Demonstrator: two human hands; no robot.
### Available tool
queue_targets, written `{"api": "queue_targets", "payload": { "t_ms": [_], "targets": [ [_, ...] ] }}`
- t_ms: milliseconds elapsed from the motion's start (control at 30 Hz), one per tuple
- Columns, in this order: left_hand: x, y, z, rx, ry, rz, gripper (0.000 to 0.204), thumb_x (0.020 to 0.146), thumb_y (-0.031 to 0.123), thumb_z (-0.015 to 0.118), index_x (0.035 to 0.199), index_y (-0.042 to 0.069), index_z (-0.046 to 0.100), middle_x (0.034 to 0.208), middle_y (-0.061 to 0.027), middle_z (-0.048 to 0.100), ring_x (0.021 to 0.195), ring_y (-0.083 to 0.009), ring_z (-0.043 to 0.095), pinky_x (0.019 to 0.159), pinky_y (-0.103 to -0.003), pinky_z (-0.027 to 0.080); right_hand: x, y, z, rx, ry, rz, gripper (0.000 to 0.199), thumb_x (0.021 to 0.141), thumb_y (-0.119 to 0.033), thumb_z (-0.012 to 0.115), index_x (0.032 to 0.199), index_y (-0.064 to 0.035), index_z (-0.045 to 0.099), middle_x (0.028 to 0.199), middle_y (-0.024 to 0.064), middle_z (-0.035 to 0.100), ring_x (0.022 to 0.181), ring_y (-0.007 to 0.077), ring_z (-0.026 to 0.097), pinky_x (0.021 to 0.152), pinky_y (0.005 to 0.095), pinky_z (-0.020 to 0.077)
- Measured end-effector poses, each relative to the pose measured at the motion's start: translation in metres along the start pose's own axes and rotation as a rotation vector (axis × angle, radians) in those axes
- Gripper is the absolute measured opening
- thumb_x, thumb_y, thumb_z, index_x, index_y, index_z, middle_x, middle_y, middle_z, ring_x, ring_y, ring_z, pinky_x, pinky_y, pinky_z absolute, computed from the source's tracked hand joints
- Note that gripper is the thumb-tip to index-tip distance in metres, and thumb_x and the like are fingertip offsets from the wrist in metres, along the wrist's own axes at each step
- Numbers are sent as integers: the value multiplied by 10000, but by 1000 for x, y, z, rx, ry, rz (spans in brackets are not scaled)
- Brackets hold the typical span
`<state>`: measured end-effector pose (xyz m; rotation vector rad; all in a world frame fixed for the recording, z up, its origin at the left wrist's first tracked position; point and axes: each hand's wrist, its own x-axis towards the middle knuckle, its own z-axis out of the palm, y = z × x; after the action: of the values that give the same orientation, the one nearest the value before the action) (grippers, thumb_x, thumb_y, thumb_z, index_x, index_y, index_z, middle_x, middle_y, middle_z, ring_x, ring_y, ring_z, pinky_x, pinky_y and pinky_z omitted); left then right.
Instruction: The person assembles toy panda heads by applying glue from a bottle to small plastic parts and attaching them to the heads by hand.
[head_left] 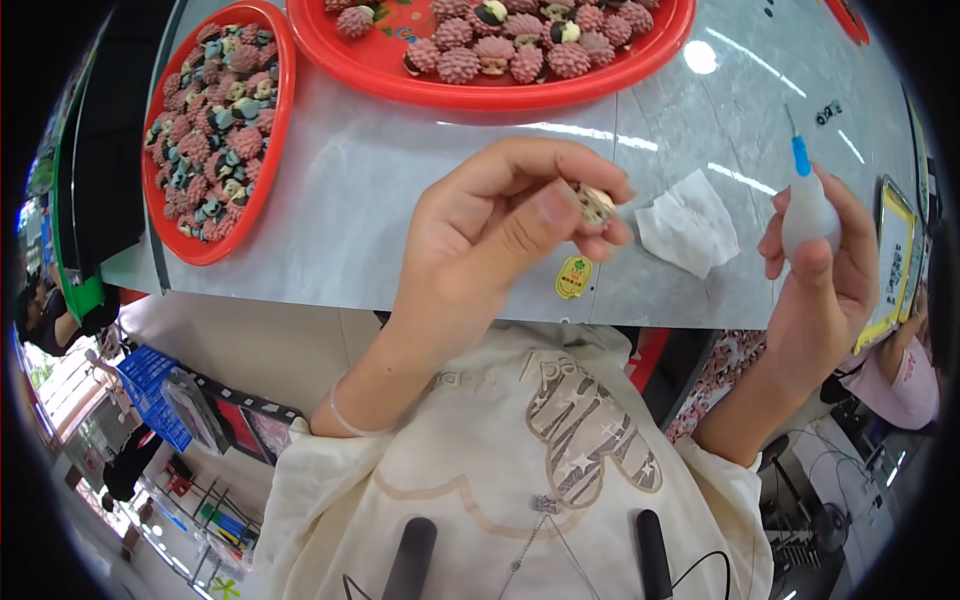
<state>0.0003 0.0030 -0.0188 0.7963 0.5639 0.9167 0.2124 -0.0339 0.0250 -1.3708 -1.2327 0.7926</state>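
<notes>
Left hand point(480, 235), centre of frame: grip closed in a pinch, thumb and fingertips shut on one small piece point(596, 204), pale and rounded with dark markings, hard-looking; finer detail too small to tell. The piece sits at the fingertips, above the bench edge, just left of the tissue.

Right hand point(835, 275), right of frame: grip wrapped shut around one squeeze bottle point(806, 215), soft translucent white plastic, pear-shaped, with a blue collar and a thin needle nozzle pointing up. The two hands are apart.

Bench point(370, 190), upper half of frame: smooth pale grey surface, glossy, with marble-like veining and light reflections.

Tissue point(690, 225), one, white, crumpled and soft, lying on the bench between the two hands.

Sticker point(574, 277), one, yellow, oval, flat on the bench near its front edge, below the pinched piece.

Red trays, two, glossy plastic with raised rims. The oval tray point(280, 110), upper left of frame, is heaped with many small pink knobbly pieces mixed with dark and pale ones; too many to count. The wide tray point(500, 95), top centre, carries a single layer of pink bumpy round pieces, a few with black and cream faces; its top is cut off by the frame.

Shirt point(500, 480), lower centre: cream fabric, soft, with a striped printed motif.
</notes>
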Motion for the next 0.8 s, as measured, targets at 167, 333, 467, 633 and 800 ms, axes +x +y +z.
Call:
{"api": "queue_targets", "payload": {
  "t_ms": [167,333,467,633,800],
  "targets": [
    [-1,-8,3,28,31,106,338,814,261,546,1004,-11,479,980,-158,527,802,-190,559,668,-244,455,0,-1,-5,-50,-114,-56,495,718,-347,650,999,26,485,930,145,529,752,158,512,598,208,387],
    [-1,-6,3,71,37,59,365,760,236,614,999,-10,488,967,-170,542,781,-199,577,667,-249,481,0,-4,-1,23,-162,-38,479,736,-362,629,994,11,474,942,161,512,937,210,486,694,240,417],
    [-1,-6,2,66,37,73,377,746,238,629,998,-8,494,962,-173,546,786,-202,582,668,-247,485,3,-5,5,12,-173,-12,474,778,-369,572,998,37,468,935,174,502,922,239,497,752,291,432],
    [-1,-4,4,79,35,30,373,743,231,634,995,-12,504,971,-179,549,797,-195,578,680,-250,483,0,-12,5,-127,-139,-129,456,795,-335,548,987,73,476,921,188,503,836,266,528,750,329,443],
    [-1,-3,4,88,30,29,364,743,213,637,989,-22,508,967,-180,553,815,-178,563,682,-251,480,1,-18,-9,-308,-275,-463,387,747,-243,584,954,78,522,833,218,569,742,243,530,661,303,428]
  ]
}}
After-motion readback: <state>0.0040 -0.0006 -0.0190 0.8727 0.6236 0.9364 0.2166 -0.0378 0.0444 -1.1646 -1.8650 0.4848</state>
